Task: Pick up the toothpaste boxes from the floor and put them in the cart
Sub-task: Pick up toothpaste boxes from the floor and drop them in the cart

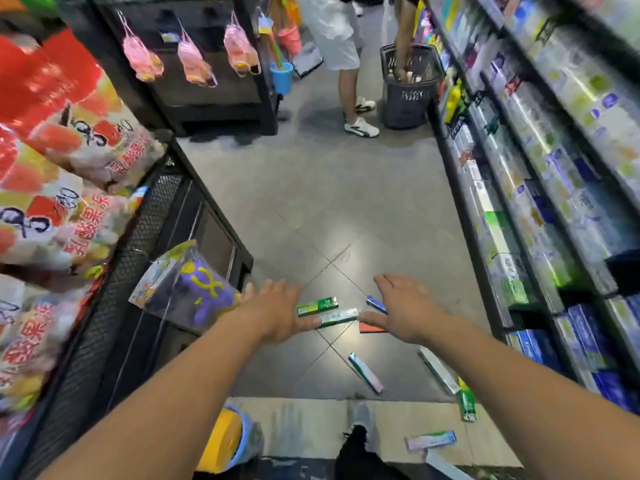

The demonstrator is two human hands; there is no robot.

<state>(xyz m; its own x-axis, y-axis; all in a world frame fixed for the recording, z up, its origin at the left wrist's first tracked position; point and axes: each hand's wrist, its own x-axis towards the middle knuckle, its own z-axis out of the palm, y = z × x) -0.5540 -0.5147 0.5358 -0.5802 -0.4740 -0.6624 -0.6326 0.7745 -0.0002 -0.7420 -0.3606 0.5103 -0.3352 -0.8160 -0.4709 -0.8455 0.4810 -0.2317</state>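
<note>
Reaching out over the floor (pixel 311 209) of a shop aisle with both arms stretched forward, palms down, at the very start of the pick-up step. Holding nothing: left hand (pixel 277 311) spread flat with fingers released, right hand (pixel 405 306) likewise loose and empty. Hovering above a small cluster of toothpaste boxes: a green box (pixel 317 305) and a pale green box (pixel 341 317) lying side by side between the two hands, a blue box (pixel 375 303) partly hidden by the right hand, and a red box (pixel 370 328) just under the right thumb. Lying scattered nearer the body, more of them: a slim white box (pixel 365 372), a long silver box (pixel 438 370) close to the shelf (pixel 519 237) on the right, a small green box (pixel 467 405), and a pastel box (pixel 429 440) beside the shoe (pixel 360 431). Judging from this, nothing gathered yet; calling next for lowering toward the floor, closing the fingers round the nearest pair, then turning to find the cart, seemingly not in view here, unless the black basket (pixel 410 84) up the aisle beside another shopper serves.
</note>
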